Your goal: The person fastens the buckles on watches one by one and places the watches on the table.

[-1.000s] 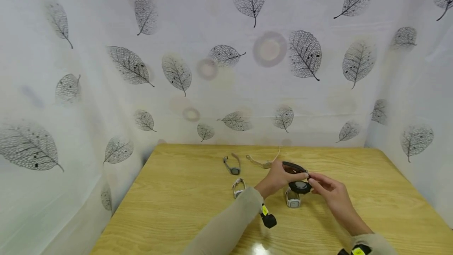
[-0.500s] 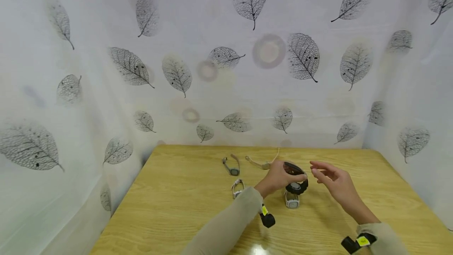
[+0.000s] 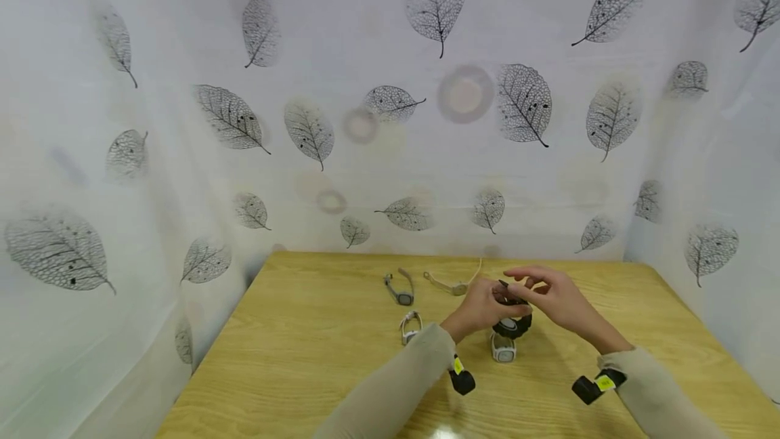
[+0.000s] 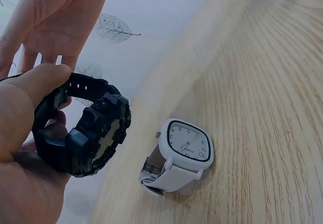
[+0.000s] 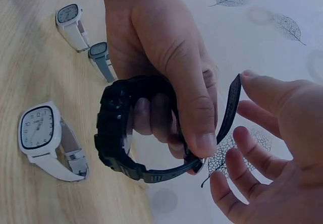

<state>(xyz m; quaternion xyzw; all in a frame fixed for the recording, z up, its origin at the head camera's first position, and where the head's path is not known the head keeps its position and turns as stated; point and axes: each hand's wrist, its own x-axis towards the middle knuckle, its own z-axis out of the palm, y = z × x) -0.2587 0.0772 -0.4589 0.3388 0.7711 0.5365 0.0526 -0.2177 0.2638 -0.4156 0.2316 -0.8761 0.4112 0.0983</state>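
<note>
My left hand point(image 3: 478, 307) grips a black digital wristwatch point(image 5: 112, 128) by its strap, thumb on the outside near the buckle and fingers inside the loop. The strap bends round into a ring, and its loose end point(image 5: 231, 105) sticks out past the left thumb. My right hand point(image 5: 282, 128) is close beside it, the thumb tip touching the strap's free end and the other fingers spread and loosely bent. Below the black watch, a white square-faced wristwatch point(image 4: 187, 142) stands on the table with its strap looped.
Farther left on the wooden table point(image 3: 305, 344) stand another white watch point(image 3: 411, 327) and a grey watch point(image 3: 404, 298). A pale watch point(image 3: 458, 288) lies open behind my left hand. A leaf-printed curtain point(image 3: 378, 154) encloses the table's back and sides.
My right hand has drawn back from the strap, then come in again higher up, over the watch's loose strap end. The left hand has kept its grip, and the black watch has turned slightly.
</note>
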